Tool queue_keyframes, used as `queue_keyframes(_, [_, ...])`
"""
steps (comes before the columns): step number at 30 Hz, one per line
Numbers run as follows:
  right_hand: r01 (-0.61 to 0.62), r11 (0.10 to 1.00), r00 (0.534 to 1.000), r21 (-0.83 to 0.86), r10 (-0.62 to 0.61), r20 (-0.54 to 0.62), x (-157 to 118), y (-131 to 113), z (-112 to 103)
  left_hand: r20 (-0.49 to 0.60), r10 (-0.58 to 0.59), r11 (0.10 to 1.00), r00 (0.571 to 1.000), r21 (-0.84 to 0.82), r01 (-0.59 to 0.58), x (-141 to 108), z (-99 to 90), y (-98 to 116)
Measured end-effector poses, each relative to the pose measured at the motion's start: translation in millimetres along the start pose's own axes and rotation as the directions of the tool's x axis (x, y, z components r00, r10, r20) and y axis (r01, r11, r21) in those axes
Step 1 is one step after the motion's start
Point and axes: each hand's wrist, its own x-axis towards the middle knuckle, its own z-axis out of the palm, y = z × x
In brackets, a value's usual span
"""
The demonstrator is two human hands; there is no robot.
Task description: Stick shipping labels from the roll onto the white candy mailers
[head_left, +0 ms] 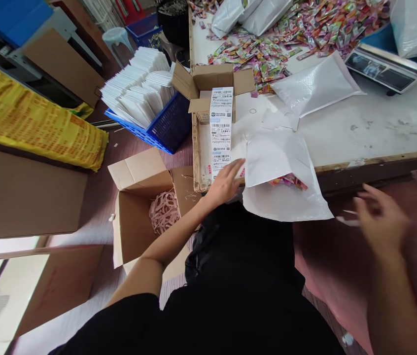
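My left hand (225,183) reaches over the table's front edge with its fingers stretched out, beside the left side of a white padded mailer bag (267,153). The bag's mouth faces me and gapes, and small colourful packets (289,181) show inside. Just left of the bag, a strip of printed labels (221,135) runs down from a small cardboard box (214,79). Off the table on the right, my right hand (382,217) is slightly blurred, with thumb and forefinger apart. A thin white strip (348,222) is close by its thumb; I cannot tell whether they touch.
Many small packets (327,29) are heaped on the table's far side. A filled mailer (319,86) lies before a scale (386,66). A blue crate (164,125) of white mailers stands left. An open carton (130,222) with pinkish paper strips is on the floor.
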Motion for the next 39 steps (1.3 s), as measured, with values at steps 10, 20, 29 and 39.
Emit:
queue_keyframes(10, [0.157,0.962,0.974,0.225,-0.188,0.126,33,-12,42,0.005,0.015,0.962,1.000,-0.271,-0.013,4,12.1,-14])
queue_keyframes(20, [-0.593,0.547,0.744,0.591,0.652,0.143,10,-13,97,0.006,-0.540,0.799,0.842,-0.310,0.515,12,28.2,4])
queue_keyframes(29, [-0.717,-0.034,0.604,0.696,0.469,0.644,-19,-40,99,-0.043,-0.591,0.717,0.805,-0.485,0.501,57,31.4,-9])
queue_keyframes(39, [-0.765,-0.402,0.486,0.503,0.152,0.861,-37,-171,141,-0.014,-0.397,0.654,0.918,-0.706,0.272,50,18.9,37])
